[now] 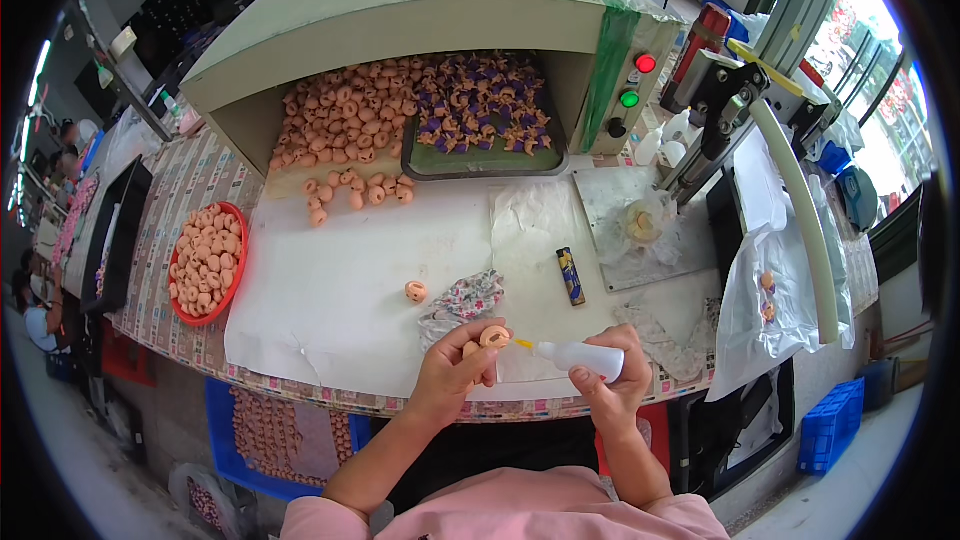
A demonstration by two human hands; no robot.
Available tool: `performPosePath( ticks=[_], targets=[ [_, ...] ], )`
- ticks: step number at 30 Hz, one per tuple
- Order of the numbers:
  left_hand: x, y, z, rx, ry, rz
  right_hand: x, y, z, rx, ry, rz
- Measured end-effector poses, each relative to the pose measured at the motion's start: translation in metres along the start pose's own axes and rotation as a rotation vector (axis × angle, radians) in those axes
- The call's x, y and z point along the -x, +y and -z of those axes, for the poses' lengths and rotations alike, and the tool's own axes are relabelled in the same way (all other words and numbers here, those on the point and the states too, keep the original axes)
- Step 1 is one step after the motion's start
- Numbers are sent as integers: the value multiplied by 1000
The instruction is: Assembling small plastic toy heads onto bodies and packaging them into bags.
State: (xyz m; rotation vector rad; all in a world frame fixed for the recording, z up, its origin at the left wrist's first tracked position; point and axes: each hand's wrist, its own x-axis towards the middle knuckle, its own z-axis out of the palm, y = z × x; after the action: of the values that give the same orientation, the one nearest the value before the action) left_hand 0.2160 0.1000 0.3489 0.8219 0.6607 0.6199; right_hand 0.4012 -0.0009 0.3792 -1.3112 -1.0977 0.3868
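Note:
My left hand (447,377) is closed around a small peach doll head (494,338), its hollow opening facing up. In my right hand (617,387) is a white squeeze bottle (578,356), tilted nearly flat. Its thin yellow nozzle (523,343) points left and reaches close to the head's opening; whether it touches, I cannot tell. Just beyond my left hand lies a crumpled floral cloth (463,306). A single loose doll head (415,291) sits left of the cloth. Farther right, a small blue and yellow tube (571,276) lies on the white paper (330,280).
A beige box-shaped housing (400,15) with lit buttons covers a heap of doll heads (345,110) and a dark tray (480,177) of purple and peach pieces. At left stands a red basket (241,265) of heads. A metal press (715,130) rises at right.

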Motion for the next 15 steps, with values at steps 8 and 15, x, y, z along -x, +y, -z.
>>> performPosePath(
  ticks=[8,15],
  targets=[
    [-2,-7,-3,-29,6,-117,0,1,1,26,-19,-8],
    [-4,-12,-1,-96,-19,-128,1,8,1,77,-69,56]
  ],
)
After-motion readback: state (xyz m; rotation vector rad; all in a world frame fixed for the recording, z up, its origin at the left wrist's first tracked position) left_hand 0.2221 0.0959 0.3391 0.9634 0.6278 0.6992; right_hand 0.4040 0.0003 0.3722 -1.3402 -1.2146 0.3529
